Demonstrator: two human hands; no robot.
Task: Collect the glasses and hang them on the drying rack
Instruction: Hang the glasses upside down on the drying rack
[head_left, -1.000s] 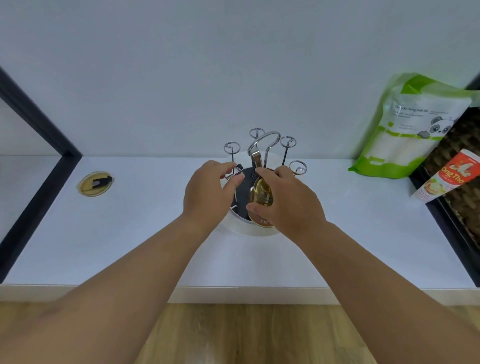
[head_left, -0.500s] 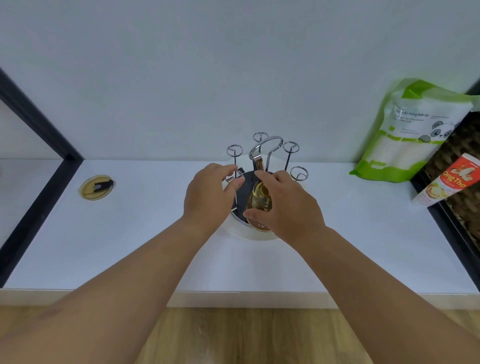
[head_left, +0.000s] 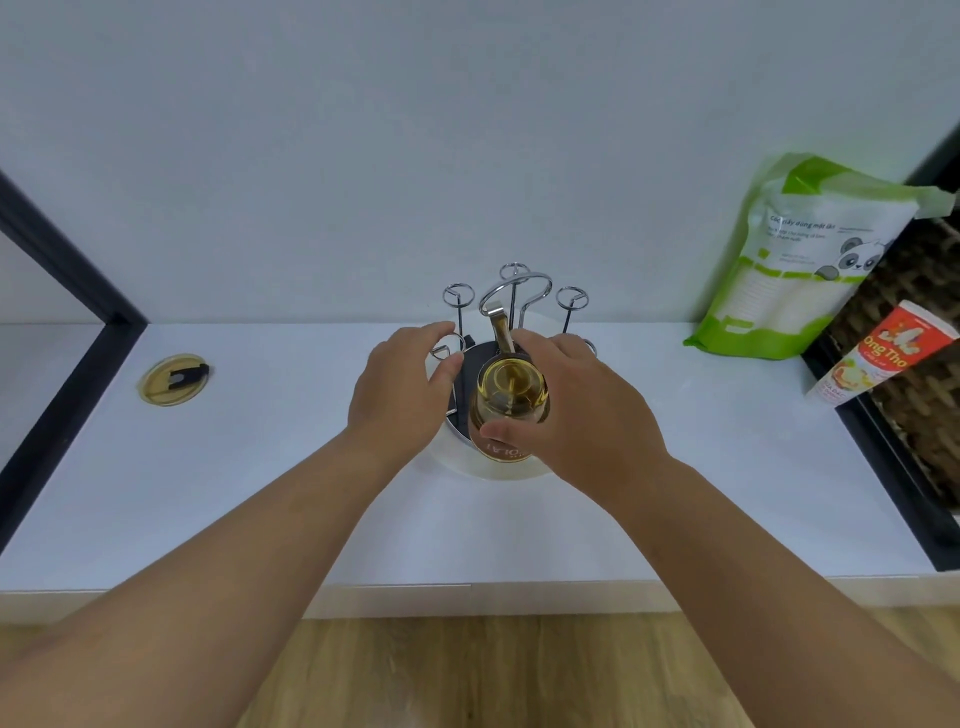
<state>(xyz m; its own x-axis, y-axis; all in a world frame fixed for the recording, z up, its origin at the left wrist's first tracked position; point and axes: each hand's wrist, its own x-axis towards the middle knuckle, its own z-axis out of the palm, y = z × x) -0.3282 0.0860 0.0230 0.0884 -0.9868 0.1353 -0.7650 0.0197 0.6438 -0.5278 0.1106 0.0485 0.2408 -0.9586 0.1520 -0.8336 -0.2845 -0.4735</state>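
A chrome drying rack (head_left: 514, 296) with ringed prongs and a central loop handle stands on a round white base (head_left: 498, 470) at the middle of the white counter (head_left: 260, 493). An amber-tinted glass (head_left: 511, 402) is upside down over a front prong, its bottom facing me. My right hand (head_left: 582, 410) is wrapped around the glass from the right. My left hand (head_left: 402, 387) rests on the left side of the rack, fingers curled by a prong ring; whether it grips the wire is hidden.
A round amber lid (head_left: 174, 379) with a black tab lies on the counter at the left. A green-and-white pouch (head_left: 800, 260) leans on the wall at the right, beside a red-and-white tube (head_left: 878, 358) and a wicker basket (head_left: 930, 338). A black frame (head_left: 67, 332) borders the left.
The glass in my right hand has tipped so its bottom faces me and sits lower over the prong. My left hand stays on the rack.
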